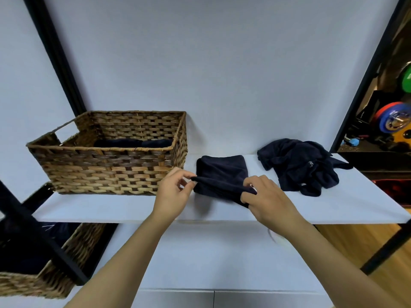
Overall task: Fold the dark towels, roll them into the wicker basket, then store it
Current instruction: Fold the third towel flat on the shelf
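Two woven brown wicker baskets here: the big rectangular wicker basket (106, 152) sits toward the left end of the white shelf board (355, 203), back against the wall, and inside it you can see dark navy rolled towels (133, 143) lying along the far side. The second wicker basket (44, 263) is lower down at the bottom left, partly behind a black frame bar (40, 236), with something dark in it, can't tell exactly what

On the shelf, near the front edge and just right of the big basket, is a folded dark navy towel (222, 172). The left hand (173, 194) pinches its near left corner between thumb and fingertips, the right hand (264, 196) has its fingers curled round the near right edge, so the front edge is lifted a bit off the board. Toward the right end of the shelf there's a crumpled pile of dark navy towels (300, 165), apart from the folded one

Behind it all is a plain pale grey wall (200, 63). Off to the right, past the black upright, there are coloured weight plates (393, 118) and a wooden floor (347, 241)
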`<state>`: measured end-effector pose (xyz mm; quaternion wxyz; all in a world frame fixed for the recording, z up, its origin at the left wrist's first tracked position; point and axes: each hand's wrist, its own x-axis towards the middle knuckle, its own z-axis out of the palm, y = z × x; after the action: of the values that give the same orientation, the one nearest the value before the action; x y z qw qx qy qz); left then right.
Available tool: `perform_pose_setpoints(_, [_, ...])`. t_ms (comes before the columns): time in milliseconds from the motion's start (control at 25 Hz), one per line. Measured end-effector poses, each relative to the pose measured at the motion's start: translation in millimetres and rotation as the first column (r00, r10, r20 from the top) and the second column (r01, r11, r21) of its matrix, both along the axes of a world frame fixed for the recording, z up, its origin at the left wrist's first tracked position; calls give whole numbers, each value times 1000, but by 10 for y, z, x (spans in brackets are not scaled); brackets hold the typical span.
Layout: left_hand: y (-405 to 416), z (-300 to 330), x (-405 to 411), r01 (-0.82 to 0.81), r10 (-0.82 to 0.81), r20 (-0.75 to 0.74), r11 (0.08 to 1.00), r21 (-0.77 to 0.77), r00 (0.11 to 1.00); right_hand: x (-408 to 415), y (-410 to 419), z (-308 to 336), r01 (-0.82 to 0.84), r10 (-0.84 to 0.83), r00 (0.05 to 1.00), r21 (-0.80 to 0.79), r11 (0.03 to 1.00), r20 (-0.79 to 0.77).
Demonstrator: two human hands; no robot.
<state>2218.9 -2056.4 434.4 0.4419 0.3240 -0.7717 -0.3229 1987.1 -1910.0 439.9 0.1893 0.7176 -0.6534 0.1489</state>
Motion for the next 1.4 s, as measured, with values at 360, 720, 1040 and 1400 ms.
perform_pose_setpoints(360, [26,343,10,-29,30,59,999,-31,998,-91,98,412,170,-169,985,-36,985,36])
perform_pose_setpoints(720, [175,1498,-53,-3,-6,-101,996,-92,995,43,220,1588,159,-9,622,-115,980,783])
perform_pose_setpoints(1040, [268,2064,-177,167,-94,-243,939,301,966,-24,271,2036,210,120,156,-152,966,980])
perform_pose_setpoints(1400, [-264,2198,-946,166,-68,-262,913,372,963,-589,-487,2165,124,108,-4,-107,986,994])
